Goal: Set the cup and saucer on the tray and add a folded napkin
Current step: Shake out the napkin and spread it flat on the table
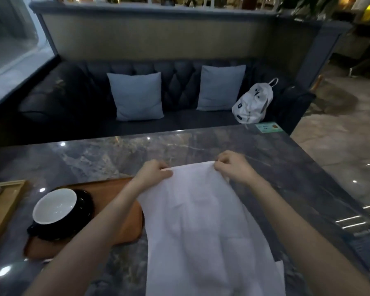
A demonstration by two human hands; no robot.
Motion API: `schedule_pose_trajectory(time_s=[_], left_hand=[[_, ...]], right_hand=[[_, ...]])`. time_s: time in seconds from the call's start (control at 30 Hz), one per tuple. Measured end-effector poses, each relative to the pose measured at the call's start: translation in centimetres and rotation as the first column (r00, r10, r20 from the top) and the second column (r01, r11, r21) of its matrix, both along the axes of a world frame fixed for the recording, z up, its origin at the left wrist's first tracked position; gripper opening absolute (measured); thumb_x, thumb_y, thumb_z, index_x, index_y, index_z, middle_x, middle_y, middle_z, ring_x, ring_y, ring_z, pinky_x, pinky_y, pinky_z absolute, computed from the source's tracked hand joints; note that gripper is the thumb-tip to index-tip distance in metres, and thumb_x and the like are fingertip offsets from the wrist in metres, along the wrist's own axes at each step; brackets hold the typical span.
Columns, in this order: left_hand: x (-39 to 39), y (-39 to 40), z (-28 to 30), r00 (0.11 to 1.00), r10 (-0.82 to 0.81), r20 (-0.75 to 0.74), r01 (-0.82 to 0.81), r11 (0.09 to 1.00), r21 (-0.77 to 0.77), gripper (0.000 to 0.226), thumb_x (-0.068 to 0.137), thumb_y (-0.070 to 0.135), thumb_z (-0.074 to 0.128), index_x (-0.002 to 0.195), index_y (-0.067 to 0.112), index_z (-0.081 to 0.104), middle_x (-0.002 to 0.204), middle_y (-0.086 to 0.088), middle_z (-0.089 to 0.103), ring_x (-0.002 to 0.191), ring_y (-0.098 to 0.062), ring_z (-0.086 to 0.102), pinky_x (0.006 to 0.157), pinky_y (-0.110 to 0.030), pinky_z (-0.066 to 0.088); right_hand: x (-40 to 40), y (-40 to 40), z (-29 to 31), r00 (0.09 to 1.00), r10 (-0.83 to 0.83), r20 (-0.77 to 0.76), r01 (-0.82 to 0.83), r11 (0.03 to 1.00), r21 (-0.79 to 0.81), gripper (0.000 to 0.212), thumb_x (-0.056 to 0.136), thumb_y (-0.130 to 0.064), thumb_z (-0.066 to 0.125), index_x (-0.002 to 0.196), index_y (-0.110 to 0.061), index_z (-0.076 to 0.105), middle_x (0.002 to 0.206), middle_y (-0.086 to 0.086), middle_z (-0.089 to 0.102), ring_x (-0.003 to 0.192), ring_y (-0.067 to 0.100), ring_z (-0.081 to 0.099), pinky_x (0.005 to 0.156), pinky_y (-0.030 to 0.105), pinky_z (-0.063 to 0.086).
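Observation:
A large white napkin [201,227] hangs unfolded between my hands over the marble table. My left hand [153,173] pinches its far left corner and my right hand [233,165] pinches its far right corner. The cloth drapes toward me and partly covers the right end of a brown wooden tray [128,221]. On the tray's left part stands a cup [55,206], white inside and black outside, on a black saucer [85,201]. My left forearm crosses over the tray.
A light wooden tray [6,201] lies at the table's left edge. The grey marble table [201,144] stretches ahead, with a small green card [268,127] at its far right corner. Behind it is a dark sofa with two grey cushions and a white backpack [253,103].

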State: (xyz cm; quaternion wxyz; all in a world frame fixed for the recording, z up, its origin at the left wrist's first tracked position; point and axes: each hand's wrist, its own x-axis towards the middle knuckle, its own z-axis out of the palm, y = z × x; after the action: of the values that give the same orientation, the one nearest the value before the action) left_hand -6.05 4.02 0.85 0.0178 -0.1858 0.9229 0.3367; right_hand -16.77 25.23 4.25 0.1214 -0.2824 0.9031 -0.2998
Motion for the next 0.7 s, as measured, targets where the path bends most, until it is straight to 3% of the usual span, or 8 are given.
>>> schedule_pose_trajectory(time_s=[0.1, 0.2, 0.3, 0.5, 0.63, 0.7], left_hand=[[-1.6, -0.4, -2.7, 0.999, 0.0, 0.055, 0.007, 0.992, -0.126, 0.026, 0.087, 0.027, 0.055, 0.091, 0.006, 0.069, 0.09, -0.016, 0.068, 0.085, -0.029, 0.062, 0.067, -0.033, 0.045], [-3.3, -0.8, -4.6, 0.996, 0.023, 0.081, 0.0, 0.963, -0.268, 0.025, 0.089, 0.03, 0.052, 0.104, 0.017, 0.068, 0.107, -0.013, 0.066, 0.1, -0.031, 0.06, 0.075, -0.035, 0.046], [-4.9, -1.1, -5.8, 0.999, 0.011, 0.051, 0.007, 0.942, -0.336, 0.023, 0.09, 0.027, 0.052, 0.095, 0.011, 0.069, 0.1, -0.013, 0.068, 0.097, -0.032, 0.06, 0.07, -0.034, 0.043], [-7.7, -1.8, -8.6, 0.99, -0.033, 0.138, 0.096, 0.872, -0.48, 0.028, 0.091, 0.033, 0.05, 0.099, 0.014, 0.069, 0.106, -0.01, 0.064, 0.105, -0.029, 0.055, 0.081, -0.035, 0.038], [-8.7, -1.5, -11.1, 0.995, 0.011, 0.103, 0.034, 0.905, -0.424, 0.026, 0.092, 0.029, 0.049, 0.091, 0.013, 0.07, 0.098, -0.009, 0.064, 0.101, -0.029, 0.053, 0.081, -0.034, 0.034], [-9.3, -1.7, -12.0, 0.996, 0.091, 0.017, -0.077, 0.916, -0.394, 0.026, 0.092, 0.026, 0.05, 0.084, 0.009, 0.069, 0.091, -0.013, 0.063, 0.099, -0.032, 0.052, 0.081, -0.037, 0.034]], right_hand=[[-1.5, -0.6, -3.2, 0.999, 0.012, 0.041, -0.013, 1.0, 0.009, 0.045, 0.062, -0.041, 0.046, 0.061, 0.004, 0.054, 0.066, 0.007, 0.052, 0.066, 0.023, 0.049, 0.061, 0.034, 0.037], [-3.1, -1.5, -5.5, 1.0, 0.006, 0.004, -0.007, 0.997, 0.081, 0.031, 0.076, -0.03, 0.052, 0.055, -0.011, 0.039, 0.053, 0.003, 0.04, 0.059, 0.023, 0.044, 0.051, 0.033, 0.026], [-4.8, -2.5, -7.3, 0.998, 0.027, -0.058, -0.019, 0.988, 0.151, 0.028, 0.086, -0.025, 0.05, 0.061, -0.014, 0.045, 0.065, 0.009, 0.055, 0.071, 0.032, 0.055, 0.055, 0.033, 0.026], [-7.8, -3.9, -10.1, 0.995, 0.072, -0.068, -0.057, 0.978, 0.203, 0.038, 0.088, -0.021, 0.05, 0.055, -0.022, 0.031, 0.085, 0.016, 0.067, 0.083, 0.036, 0.059, 0.059, 0.031, 0.03], [-10.0, -4.0, -11.4, 0.993, 0.094, -0.068, -0.078, 0.974, 0.213, 0.015, 0.091, -0.025, 0.05, 0.082, -0.017, 0.058, 0.094, 0.015, 0.069, 0.09, 0.037, 0.061, 0.064, 0.034, 0.038], [-11.2, -4.1, -12.0, 0.993, 0.093, -0.076, -0.075, 0.973, 0.217, 0.019, 0.093, -0.026, 0.048, 0.098, -0.014, 0.062, 0.099, 0.017, 0.07, 0.094, 0.037, 0.061, 0.074, 0.039, 0.043]])
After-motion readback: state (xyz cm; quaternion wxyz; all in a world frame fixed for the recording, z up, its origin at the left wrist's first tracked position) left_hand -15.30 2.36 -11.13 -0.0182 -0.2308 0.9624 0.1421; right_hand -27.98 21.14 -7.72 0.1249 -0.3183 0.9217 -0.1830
